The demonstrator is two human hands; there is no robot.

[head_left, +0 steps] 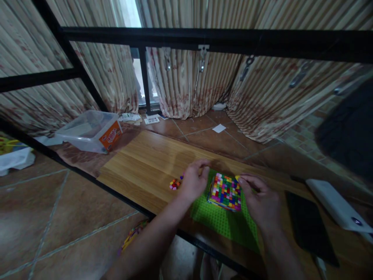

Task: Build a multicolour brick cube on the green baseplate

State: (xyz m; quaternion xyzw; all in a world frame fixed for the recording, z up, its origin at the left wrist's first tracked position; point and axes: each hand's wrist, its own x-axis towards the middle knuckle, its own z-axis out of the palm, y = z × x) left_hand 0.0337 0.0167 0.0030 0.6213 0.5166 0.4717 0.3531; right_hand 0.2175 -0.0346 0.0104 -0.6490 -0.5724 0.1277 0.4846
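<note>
A square block of many small coloured bricks [225, 191] stands on a green studded baseplate [224, 223] on a wooden table [140, 163]. My left hand [194, 181] rests at the block's left side, fingers curled against its upper left corner. Against the block's right edge lies my right hand [260, 198], its fingers touching the upper right corner. A few loose coloured bricks [175, 184] lie on the wood just left of my left hand.
A clear plastic tub [90, 130] with an orange label sits on the floor beyond the table's far left corner. A black flat device [309, 227] and a white one [335, 204] lie on the table to the right. Black metal frame bars [204, 39] cross in front of curtains.
</note>
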